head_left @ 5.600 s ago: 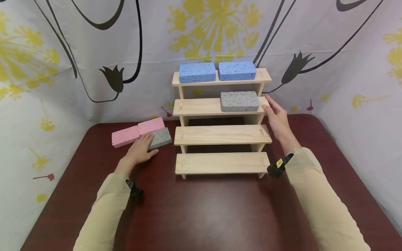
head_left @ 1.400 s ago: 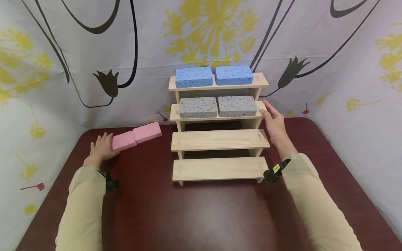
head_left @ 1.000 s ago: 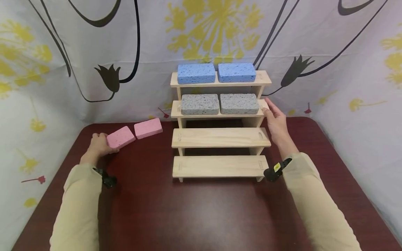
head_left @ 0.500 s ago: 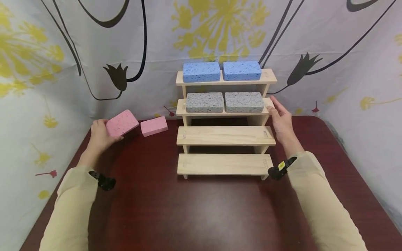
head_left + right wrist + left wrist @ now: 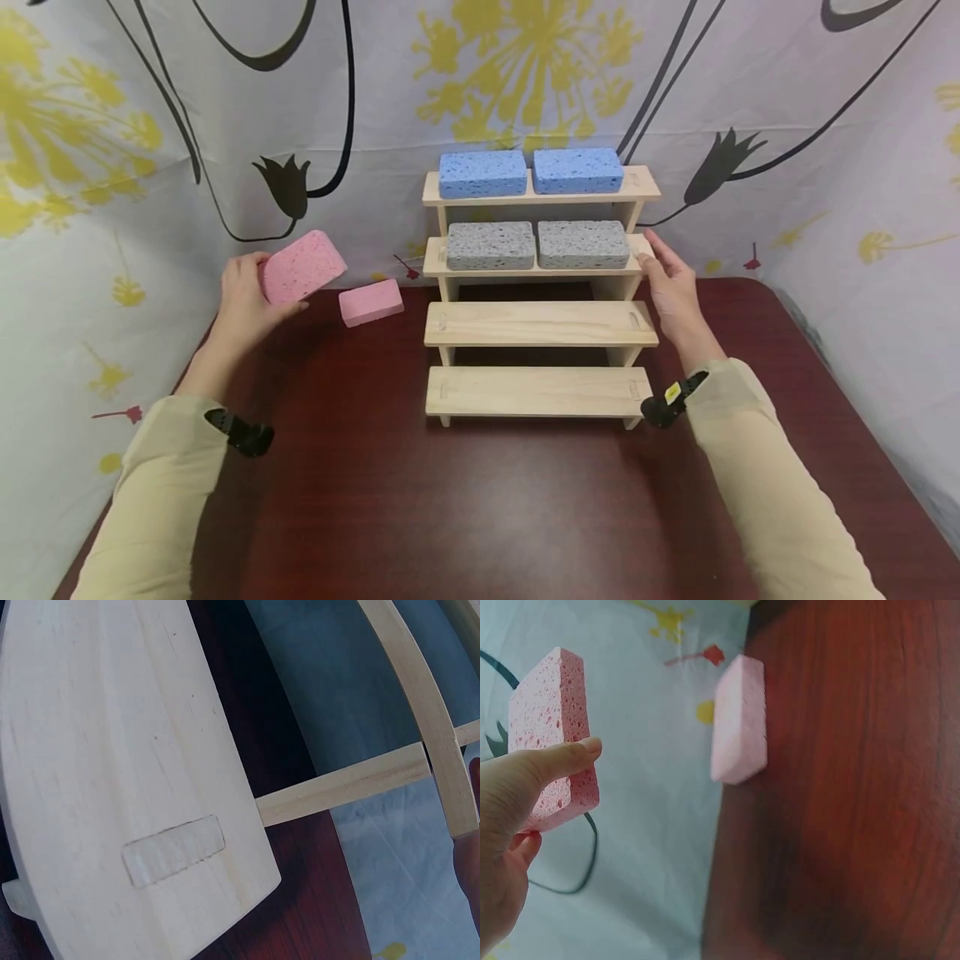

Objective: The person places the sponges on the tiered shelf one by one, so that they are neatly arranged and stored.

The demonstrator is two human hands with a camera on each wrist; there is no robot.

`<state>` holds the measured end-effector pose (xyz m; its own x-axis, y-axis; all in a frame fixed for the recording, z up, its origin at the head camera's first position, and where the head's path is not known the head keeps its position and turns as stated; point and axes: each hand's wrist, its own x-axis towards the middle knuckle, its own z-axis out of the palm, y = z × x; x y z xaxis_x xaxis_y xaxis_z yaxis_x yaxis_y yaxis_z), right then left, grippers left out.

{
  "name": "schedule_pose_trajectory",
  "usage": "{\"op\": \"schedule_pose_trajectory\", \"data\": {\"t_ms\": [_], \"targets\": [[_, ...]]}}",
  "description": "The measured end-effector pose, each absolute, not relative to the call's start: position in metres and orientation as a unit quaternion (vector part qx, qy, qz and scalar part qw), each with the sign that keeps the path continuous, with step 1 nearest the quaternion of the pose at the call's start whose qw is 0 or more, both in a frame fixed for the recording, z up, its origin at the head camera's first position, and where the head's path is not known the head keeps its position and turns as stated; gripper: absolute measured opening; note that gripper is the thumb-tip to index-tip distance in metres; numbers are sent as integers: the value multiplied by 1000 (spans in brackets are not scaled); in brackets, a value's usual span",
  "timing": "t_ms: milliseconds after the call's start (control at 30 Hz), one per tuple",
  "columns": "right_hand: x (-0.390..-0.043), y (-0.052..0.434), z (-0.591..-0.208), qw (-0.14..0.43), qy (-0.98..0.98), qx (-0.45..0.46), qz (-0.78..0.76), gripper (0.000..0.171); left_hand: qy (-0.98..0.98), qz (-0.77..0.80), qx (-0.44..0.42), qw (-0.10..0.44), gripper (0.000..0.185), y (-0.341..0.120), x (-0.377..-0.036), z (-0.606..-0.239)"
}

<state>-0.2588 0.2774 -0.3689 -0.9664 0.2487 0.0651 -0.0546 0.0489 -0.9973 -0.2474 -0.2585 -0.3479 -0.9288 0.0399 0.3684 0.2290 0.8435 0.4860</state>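
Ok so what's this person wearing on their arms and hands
Both arms are in long, loose beige sleeves reaching to the wrists. The left hand and right hand are bare: no gloves, and no rings that I can make out. A small black device is strapped at the left wrist; its twin at the right carries a yellow tag.

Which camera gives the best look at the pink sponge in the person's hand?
The left wrist view: the held pink sponge fills it, pores visible, pinched by the left hand. The head view shows it smaller. The right wrist view misses it.
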Motion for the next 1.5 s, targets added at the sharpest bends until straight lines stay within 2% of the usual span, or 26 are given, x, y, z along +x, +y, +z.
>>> {"op": "schedule_pose_trajectory", "data": {"t_ms": [300, 633, 867, 1500], "targets": [[-258, 278, -368, 104, -720, -72, 682, 49, -938, -277, -102, 180, 79, -227, -247, -319], [-259, 276, -368, 103, -719, -81, 682, 49, -919, -274, -183, 217, 75, -181, -241, -301], [-259, 276, -369, 108, -721, -83, 680, 47, -923, -273, -192, 190, 79, -151, -238, -293], [-264, 284, -364, 103, -729, -68, 674, 53, -899, -274, -317, 132, 77, -61, -227, -299]]}}
